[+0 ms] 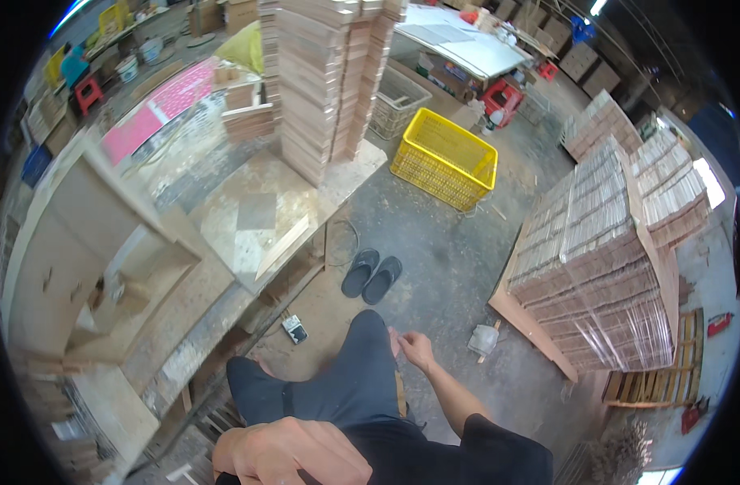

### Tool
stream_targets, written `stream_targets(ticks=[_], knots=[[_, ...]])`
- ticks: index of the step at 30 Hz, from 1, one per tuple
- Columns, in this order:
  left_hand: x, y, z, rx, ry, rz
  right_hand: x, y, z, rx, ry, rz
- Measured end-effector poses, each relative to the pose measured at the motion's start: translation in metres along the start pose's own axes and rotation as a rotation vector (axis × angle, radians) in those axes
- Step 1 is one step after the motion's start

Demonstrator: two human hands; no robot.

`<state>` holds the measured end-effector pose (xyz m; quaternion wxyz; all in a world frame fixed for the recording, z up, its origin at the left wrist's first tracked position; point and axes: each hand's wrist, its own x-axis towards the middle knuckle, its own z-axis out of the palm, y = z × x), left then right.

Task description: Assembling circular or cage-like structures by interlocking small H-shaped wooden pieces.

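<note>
My right hand (418,349) is beside my right knee, its fingers curled in next to a bare foot (395,343). Whether the fingertips grip anything is too small to make out. Close to the camera at the lower edge, my bent left arm (293,453) crosses my body; its fingers do not show clearly. My legs are in dark grey trousers (337,380). A pair of dark slip-on sandals (371,276) lies on the floor ahead of my knees. To their left, a small white-and-black box (294,329) rests near the bench.
At left runs a worktable (289,190) with a tall stack of wooden strips (313,89) and a wooden cabinet-like frame (87,250). A yellow plastic crate (445,159) stands ahead. Wrapped stacks of wood pieces (588,250) are at right, near a wooden pallet (669,364).
</note>
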<state>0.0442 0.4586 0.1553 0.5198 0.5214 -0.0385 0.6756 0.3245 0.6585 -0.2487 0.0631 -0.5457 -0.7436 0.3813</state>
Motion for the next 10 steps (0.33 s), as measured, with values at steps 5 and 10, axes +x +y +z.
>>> stream_targets(ticks=[5, 10], knots=[[0.052, 0.002, -0.064, -0.104, -0.020, -0.103, -0.003, 0.026, 0.007, 0.004, -0.041, 0.250], [0.123, -0.008, -0.100, -0.309, -0.129, -0.208, -0.058, 0.045, -0.020, 0.148, -0.029, 0.593]])
